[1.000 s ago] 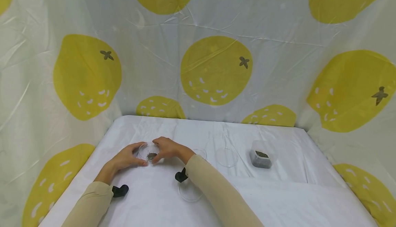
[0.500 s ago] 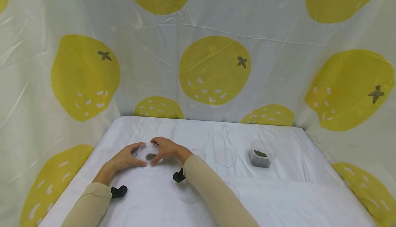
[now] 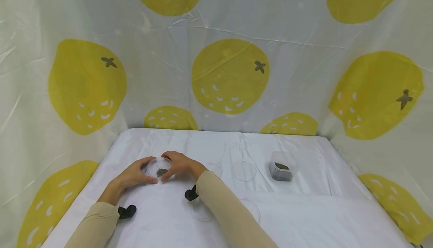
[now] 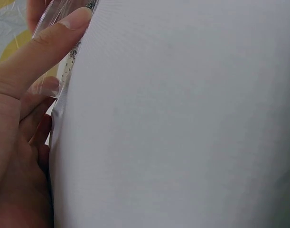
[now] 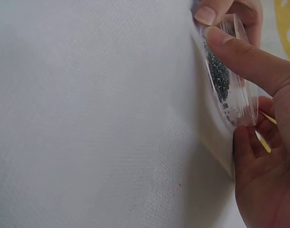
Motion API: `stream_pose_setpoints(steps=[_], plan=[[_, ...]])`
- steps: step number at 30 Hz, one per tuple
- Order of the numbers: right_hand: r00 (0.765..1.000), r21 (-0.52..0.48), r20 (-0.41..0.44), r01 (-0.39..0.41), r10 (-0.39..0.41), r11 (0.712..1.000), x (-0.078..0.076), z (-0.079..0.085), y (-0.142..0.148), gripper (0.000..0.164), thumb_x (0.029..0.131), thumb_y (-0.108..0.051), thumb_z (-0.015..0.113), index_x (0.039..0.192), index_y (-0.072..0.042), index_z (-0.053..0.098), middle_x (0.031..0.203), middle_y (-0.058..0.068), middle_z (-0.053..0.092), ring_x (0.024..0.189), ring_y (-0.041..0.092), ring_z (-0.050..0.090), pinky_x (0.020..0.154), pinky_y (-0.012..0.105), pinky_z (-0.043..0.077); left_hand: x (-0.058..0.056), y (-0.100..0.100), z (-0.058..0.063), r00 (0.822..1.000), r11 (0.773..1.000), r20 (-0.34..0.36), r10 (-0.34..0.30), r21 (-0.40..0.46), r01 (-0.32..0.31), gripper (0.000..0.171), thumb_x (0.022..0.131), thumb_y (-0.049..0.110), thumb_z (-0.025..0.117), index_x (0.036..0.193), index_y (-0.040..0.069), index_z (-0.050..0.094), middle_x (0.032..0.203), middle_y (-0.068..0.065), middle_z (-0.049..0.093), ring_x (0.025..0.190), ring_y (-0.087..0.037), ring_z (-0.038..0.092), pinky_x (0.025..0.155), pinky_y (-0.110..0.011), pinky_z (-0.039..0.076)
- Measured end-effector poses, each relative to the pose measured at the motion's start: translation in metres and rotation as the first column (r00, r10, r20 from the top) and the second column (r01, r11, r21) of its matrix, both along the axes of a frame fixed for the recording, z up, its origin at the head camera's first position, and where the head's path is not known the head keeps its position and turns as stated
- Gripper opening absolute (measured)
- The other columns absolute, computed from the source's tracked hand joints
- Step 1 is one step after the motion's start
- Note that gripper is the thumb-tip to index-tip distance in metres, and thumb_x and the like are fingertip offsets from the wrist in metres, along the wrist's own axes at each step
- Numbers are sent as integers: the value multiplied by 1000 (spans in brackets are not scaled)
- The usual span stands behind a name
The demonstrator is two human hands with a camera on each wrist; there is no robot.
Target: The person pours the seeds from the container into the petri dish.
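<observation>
A clear, round petri dish [image 3: 156,164] sits at the left of the table with dark green-grey granules [image 5: 218,76] heaped to one side in it. My left hand [image 3: 133,173] grips its left side, the thumb at the near edge and the fingers behind. From the right, my right hand [image 3: 180,164] holds the same dish, thumb [image 5: 244,57] across the wall in the right wrist view. In the left wrist view the left thumb [image 4: 50,47] lies over the dish's rim, and a few granules show beneath it. The hands hide parts of the dish's sides.
More clear round dishes lie on the white cloth: one mid-table [image 3: 244,179], another behind the right wrist [image 3: 216,165], and two by the right forearm, partly hidden. A clear square tub [image 3: 280,175] of dark granules stands at the right. Lemon-print curtain [image 3: 230,30] surrounds the table.
Both hands keep hold of the petri dish in nearly the same place. The whole head view drifts slightly left. The granules show a little more plainly through the dish now.
</observation>
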State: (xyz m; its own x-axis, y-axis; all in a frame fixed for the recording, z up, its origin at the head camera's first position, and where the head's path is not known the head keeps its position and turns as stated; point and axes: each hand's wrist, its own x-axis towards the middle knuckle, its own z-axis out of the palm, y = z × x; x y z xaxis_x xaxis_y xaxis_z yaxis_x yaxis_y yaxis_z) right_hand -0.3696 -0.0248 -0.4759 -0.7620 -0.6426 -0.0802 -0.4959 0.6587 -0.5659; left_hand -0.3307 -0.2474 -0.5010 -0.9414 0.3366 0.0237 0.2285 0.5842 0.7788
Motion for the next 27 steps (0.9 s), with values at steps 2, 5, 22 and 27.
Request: stream_pose_setpoints(steps=[2, 5, 22, 27], plan=[[1000, 1, -1, 2, -2, 1000, 1, 0, -1, 90, 60, -47, 85, 135, -18, 44, 130, -9, 46, 118, 4, 41, 98, 23, 34, 1, 0, 0, 1000, 1000, -6, -4, -5, 4, 95, 57, 37, 88, 136, 8, 43, 143, -14, 36, 130, -34, 27, 102, -55, 21], [1000, 13, -9, 5, -5, 1000, 1, 0, -1, 90, 60, -46, 85, 135, -18, 44, 131, -9, 45, 119, 4, 40, 98, 23, 33, 2, 0, 0, 1000, 1000, -15, -9, -7, 9, 94, 58, 37, 87, 136, 8, 44, 142, -14, 36, 130, -34, 27, 102, -56, 21], [999, 74, -46, 9, -6, 997, 5, 5, -5, 92, 61, -39, 86, 138, -18, 40, 136, -8, 43, 124, 6, 36, 101, 22, 30, 2, -3, 1, 1000, 997, -15, -24, 69, 25, 91, 59, 23, 88, 135, 3, 42, 139, -19, 38, 128, -36, 29, 101, -56, 21], [1000, 72, -2, 4, -3, 997, 4, 5, -1, 100, 60, -43, 85, 143, -21, 34, 139, -8, 39, 127, 6, 33, 102, 25, 29, 1, -3, 1, 999, 997, 11, -44, 72, 43, 91, 61, 24, 87, 137, 4, 41, 141, -18, 35, 130, -36, 25, 102, -57, 18]])
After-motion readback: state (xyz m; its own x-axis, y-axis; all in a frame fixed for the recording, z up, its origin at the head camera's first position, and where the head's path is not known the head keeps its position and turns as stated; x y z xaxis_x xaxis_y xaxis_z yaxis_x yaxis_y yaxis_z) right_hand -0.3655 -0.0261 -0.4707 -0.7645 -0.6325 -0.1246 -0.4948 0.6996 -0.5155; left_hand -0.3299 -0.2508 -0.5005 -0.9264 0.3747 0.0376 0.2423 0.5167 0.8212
